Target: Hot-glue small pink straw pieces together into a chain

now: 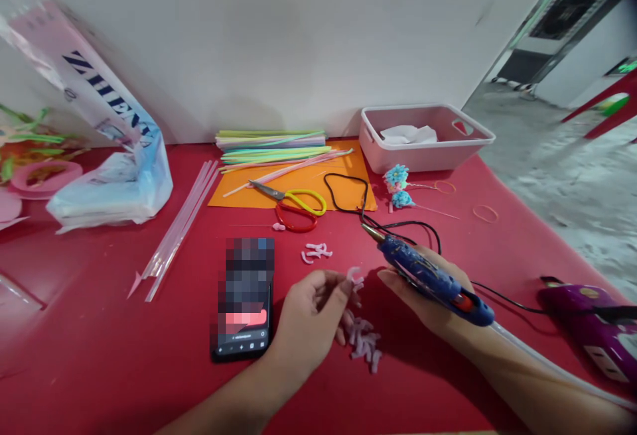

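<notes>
My left hand (318, 315) pinches a small curved piece of pink pipe cleaner (355, 274) between thumb and fingertips. Just below those fingers lies a loose heap of short pink pipe cleaner pieces (365, 345) on the red table. A few more bent pieces (317, 250) rest farther back. My right hand (432, 289) is wrapped around a blue hot glue gun (428, 272), its brass nozzle aimed up and left, apart from the pink piece. A clear glue stick (557, 365) sticks out of the gun's back end. Left of my left hand lies a phone (243, 299), its screen partly blurred.
Scissors (293, 204) and bundled pipe cleaners (273, 150) lie on an orange sheet (239, 189). Behind are a pink basket (423, 156) and blue flowers (398, 180). A black cord (428, 224) crosses the table. A purple device (587, 325) sits right; plastic-wrapped packs (114, 186) stand left.
</notes>
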Tool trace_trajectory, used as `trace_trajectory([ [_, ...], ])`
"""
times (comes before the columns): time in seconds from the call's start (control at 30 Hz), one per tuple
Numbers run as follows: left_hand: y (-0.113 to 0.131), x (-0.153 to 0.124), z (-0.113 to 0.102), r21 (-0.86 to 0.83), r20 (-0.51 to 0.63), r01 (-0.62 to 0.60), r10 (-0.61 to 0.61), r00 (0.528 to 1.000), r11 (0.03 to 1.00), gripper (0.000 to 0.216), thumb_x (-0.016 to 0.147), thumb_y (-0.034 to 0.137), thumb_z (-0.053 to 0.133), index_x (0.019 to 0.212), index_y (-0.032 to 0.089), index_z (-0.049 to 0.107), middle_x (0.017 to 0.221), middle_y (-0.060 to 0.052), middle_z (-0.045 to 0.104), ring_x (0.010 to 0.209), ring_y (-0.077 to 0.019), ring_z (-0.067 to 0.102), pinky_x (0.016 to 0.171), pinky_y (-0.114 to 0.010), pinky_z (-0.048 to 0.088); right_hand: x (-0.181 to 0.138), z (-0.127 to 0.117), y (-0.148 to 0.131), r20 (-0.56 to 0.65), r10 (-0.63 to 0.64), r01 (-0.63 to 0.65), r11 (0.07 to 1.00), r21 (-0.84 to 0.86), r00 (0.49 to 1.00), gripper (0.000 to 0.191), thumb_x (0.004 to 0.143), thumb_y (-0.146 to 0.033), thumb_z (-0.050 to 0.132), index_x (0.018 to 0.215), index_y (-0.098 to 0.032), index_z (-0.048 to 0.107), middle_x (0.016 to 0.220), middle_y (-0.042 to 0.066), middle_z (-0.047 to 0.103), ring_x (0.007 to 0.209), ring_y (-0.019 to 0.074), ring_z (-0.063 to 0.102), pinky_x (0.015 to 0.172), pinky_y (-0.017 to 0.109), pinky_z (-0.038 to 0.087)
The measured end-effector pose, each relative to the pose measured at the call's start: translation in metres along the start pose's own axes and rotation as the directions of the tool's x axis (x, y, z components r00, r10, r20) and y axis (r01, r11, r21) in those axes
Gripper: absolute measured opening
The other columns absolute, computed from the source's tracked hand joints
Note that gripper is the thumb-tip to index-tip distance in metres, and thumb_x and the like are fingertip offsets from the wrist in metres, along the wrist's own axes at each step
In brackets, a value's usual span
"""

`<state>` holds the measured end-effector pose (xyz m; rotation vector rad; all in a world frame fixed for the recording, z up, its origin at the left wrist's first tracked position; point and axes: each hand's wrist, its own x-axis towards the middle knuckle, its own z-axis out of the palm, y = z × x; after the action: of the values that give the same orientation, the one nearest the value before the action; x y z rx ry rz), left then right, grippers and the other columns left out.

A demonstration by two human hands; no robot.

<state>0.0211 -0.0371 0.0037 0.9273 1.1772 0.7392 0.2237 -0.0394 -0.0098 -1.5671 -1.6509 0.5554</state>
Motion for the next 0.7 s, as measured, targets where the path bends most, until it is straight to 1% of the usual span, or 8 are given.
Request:
trace_trajectory([
  [0.07, 0.000, 0.001, -0.002, -0.117, -0.014, -0.017, 0.015, 1.000, 0.993, 0.030, 0.085, 0.045, 0.068, 0.081, 0.016, 0.060, 0.057, 0.004, 0.060, 0.039, -0.0062, 0.048, 0.037, -0.017, 0.036, 0.002, -0.003, 0.002, 0.000, -0.045, 0.045, 0.999, -0.021, 0.999, 0.024, 0.086, -0.042, 0.069, 0.075, -0.022, 0.062, 0.058, -0.002, 0.063, 0.048, 0.0142, 0.059, 0.046, 0.024, 0.046],
  [0.17, -0.001, 0.003, -0.005, -0.267, -0.058, -0.040, 0.026, 0.998, 0.963, 0.031, 0.081, 0.045, 0.073, 0.079, 0.016, 0.061, 0.069, 0.002, 0.063, 0.045, -0.0055, 0.051, 0.038, -0.016, 0.039, 0.003, -0.007, 0.007, 0.030, -0.113, 0.113, 0.993, 0.019, 0.993, 0.021, 0.087, -0.037, 0.069, 0.075, -0.022, 0.061, 0.058, -0.003, 0.062, 0.048, 0.0125, 0.056, 0.047, 0.023, 0.045],
  [0.27, -0.002, 0.004, -0.007, -0.348, -0.089, -0.046, 0.016, 0.996, 0.936, 0.033, 0.079, 0.046, 0.077, 0.079, 0.016, 0.062, 0.072, 0.002, 0.062, 0.049, -0.0058, 0.051, 0.038, -0.016, 0.041, 0.002, -0.008, 0.015, 0.135, -0.172, 0.159, 0.982, 0.101, 0.976, 0.013, 0.086, -0.030, 0.069, 0.081, -0.022, 0.061, 0.063, -0.003, 0.064, 0.051, 0.0121, 0.056, 0.050, 0.023, 0.045],
  [0.33, -0.002, 0.004, -0.007, -0.379, -0.102, -0.041, 0.002, 0.995, 0.924, 0.035, 0.078, 0.046, 0.078, 0.079, 0.015, 0.062, 0.071, 0.003, 0.061, 0.049, -0.0052, 0.050, 0.038, -0.015, 0.041, 0.002, -0.008, 0.019, 0.218, -0.185, 0.156, 0.977, 0.147, 0.958, 0.009, 0.086, -0.026, 0.067, 0.083, -0.022, 0.060, 0.064, -0.003, 0.063, 0.052, 0.0121, 0.054, 0.050, 0.023, 0.044],
  [0.4, -0.002, 0.004, -0.007, -0.398, -0.101, -0.031, -0.010, 0.995, 0.917, 0.036, 0.076, 0.046, 0.079, 0.078, 0.015, 0.062, 0.068, 0.004, 0.060, 0.047, -0.0044, 0.049, 0.039, -0.015, 0.041, 0.002, -0.009, 0.021, 0.260, -0.181, 0.136, 0.974, 0.179, 0.949, 0.007, 0.085, -0.025, 0.065, 0.083, -0.022, 0.060, 0.063, -0.002, 0.063, 0.052, 0.0121, 0.053, 0.049, 0.023, 0.042],
  [0.53, -0.003, 0.003, -0.005, -0.398, -0.097, -0.034, -0.005, 0.995, 0.917, 0.034, 0.076, 0.043, 0.079, 0.076, 0.015, 0.061, 0.064, 0.005, 0.059, 0.046, -0.0043, 0.049, 0.039, -0.015, 0.041, 0.002, -0.009, 0.020, 0.266, -0.172, 0.130, 0.977, 0.167, 0.948, 0.008, 0.085, -0.023, 0.064, 0.080, -0.022, 0.059, 0.062, -0.003, 0.061, 0.051, 0.0114, 0.051, 0.049, 0.023, 0.041],
  [0.7, -0.004, 0.000, -0.003, -0.354, -0.103, -0.074, 0.040, 0.994, 0.932, 0.033, 0.077, 0.043, 0.077, 0.074, 0.016, 0.058, 0.061, 0.005, 0.058, 0.045, -0.0041, 0.046, 0.038, -0.014, 0.038, 0.002, -0.009, 0.017, 0.275, -0.221, 0.179, 0.969, 0.172, 0.936, 0.007, 0.083, -0.021, 0.065, 0.081, -0.023, 0.058, 0.064, -0.003, 0.062, 0.052, 0.0113, 0.052, 0.051, 0.023, 0.041],
])
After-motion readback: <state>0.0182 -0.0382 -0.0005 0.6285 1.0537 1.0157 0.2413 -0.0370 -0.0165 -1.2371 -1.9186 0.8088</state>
